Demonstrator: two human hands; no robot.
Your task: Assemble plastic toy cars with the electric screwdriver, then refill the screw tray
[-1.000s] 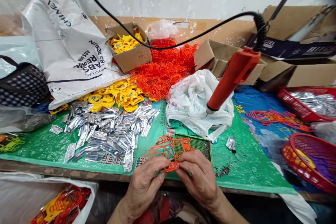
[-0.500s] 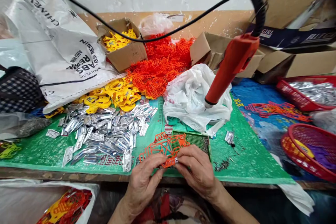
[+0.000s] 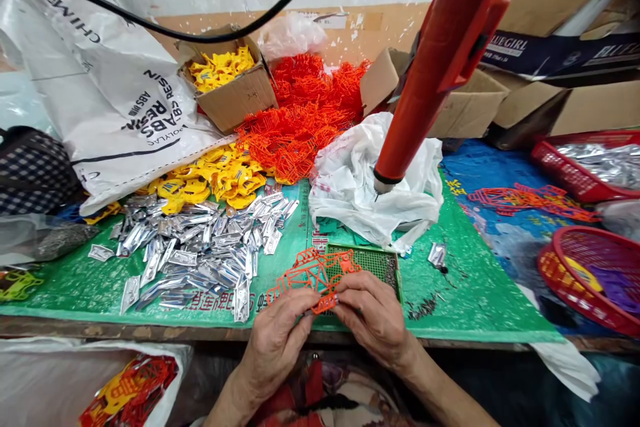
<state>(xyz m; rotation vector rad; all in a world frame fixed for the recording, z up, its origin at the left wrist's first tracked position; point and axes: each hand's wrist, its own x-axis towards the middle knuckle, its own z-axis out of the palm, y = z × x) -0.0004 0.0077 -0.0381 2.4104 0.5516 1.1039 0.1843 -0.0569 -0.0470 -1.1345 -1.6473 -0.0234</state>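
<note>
Pinching the near edge of an orange plastic frame (image 3: pixel 311 275), the fingers of the left hand (image 3: pixel 274 332) and right hand (image 3: pixel 376 320) are closed on it from either side, over the front of the green-covered surface (image 3: pixel 465 312). A green tray (image 3: pixel 399 275) lies just beyond the right hand. Leftward spread silver plates (image 3: pixel 183 258), with yellow parts (image 3: pixel 235 177) behind. A red power tool (image 3: pixel 430 73) hangs above a white bag (image 3: pixel 345 197).

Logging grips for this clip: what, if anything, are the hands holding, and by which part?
An orange plastic frame, held at its near edge between the fingers of the left hand and the right hand.
</note>
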